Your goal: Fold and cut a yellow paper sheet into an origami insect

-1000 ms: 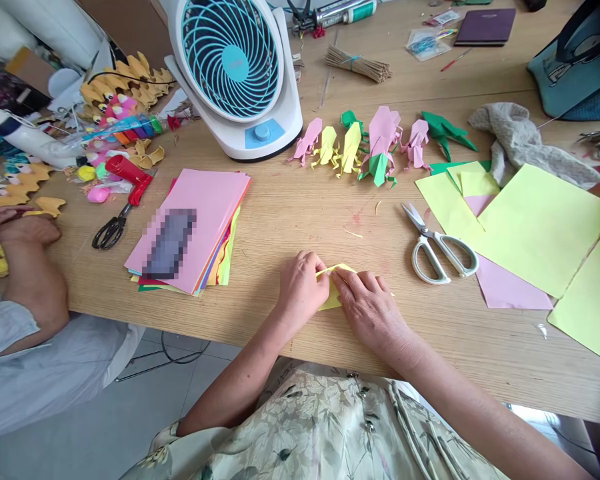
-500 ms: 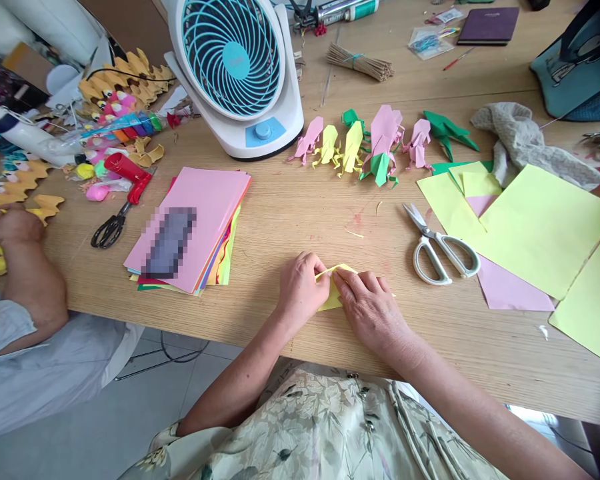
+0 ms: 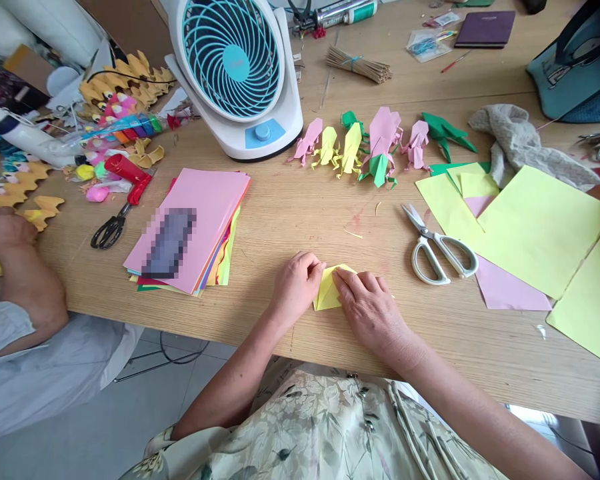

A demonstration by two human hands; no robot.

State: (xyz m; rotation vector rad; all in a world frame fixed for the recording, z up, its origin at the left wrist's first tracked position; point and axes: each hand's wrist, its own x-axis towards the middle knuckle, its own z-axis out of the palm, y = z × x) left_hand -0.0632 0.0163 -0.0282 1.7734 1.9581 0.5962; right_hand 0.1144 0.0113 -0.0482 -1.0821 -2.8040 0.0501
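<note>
A small folded yellow paper lies on the wooden table near its front edge. My left hand pinches the paper's left edge with curled fingers. My right hand rests on the paper's right part, fingertips pressing it flat against the table. Most of the paper's right side is hidden under that hand.
White scissors lie right of my hands, beside yellow and pink sheets. A stack of coloured paper lies left. Folded paper figures line up before a fan. Another person's hand works at far left near black-handled scissors.
My left hand has shifted slightly left and the raised yellow flap now lies flatter, showing more of the paper. The other person's hand has drawn further left.
</note>
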